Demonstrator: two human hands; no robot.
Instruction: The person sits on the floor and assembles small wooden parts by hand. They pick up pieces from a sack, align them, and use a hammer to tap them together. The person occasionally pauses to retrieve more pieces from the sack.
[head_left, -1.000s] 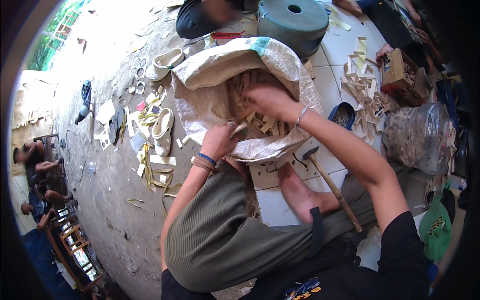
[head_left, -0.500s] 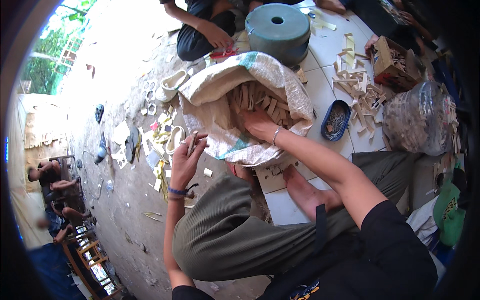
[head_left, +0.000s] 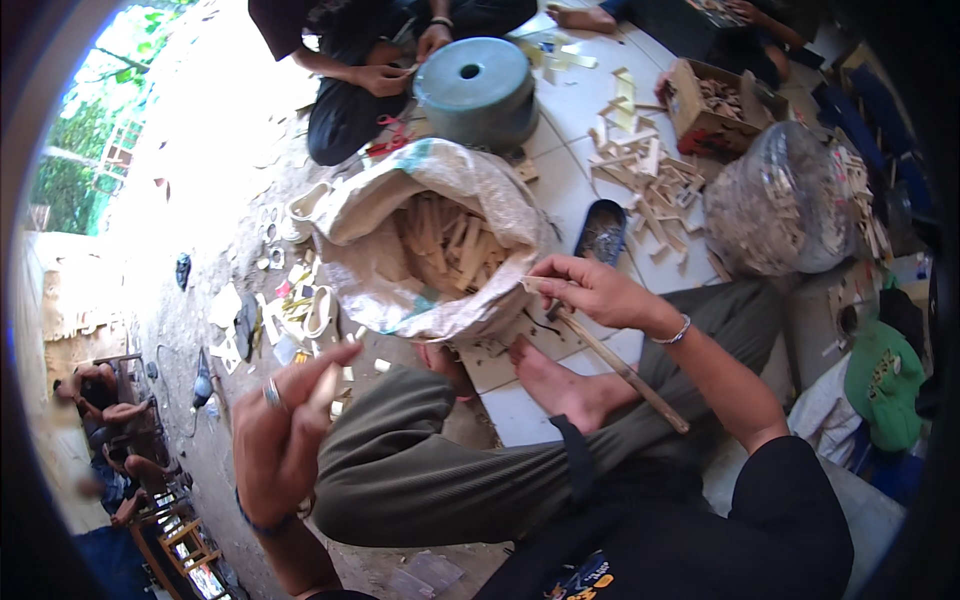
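Note:
My right hand [head_left: 600, 292] pinches a small pale wooden piece [head_left: 538, 285] just in front of the open white woven sack [head_left: 350, 215]. The sack holds several short wooden sticks [head_left: 450, 245]. My left hand [head_left: 280, 435], with a ring and a wrist band, is raised at the lower left over my knee. Its fingers close around another small wooden piece [head_left: 325, 385]. A hammer with a long wooden handle [head_left: 625, 368] lies on the tile by my bare foot [head_left: 560, 385], under my right wrist.
Behind the sack stands a green round stool [head_left: 475, 90], where another person [head_left: 350, 70] sits working. To the right are loose wooden pieces [head_left: 645, 165], a dark sandal [head_left: 600, 232], a cardboard box [head_left: 710, 100], a clear bag of sticks [head_left: 775, 205] and a green cap [head_left: 880, 385].
My right hand has come out of the sack with a wooden piece. My left hand has left the sack's edge and swung down and left toward me.

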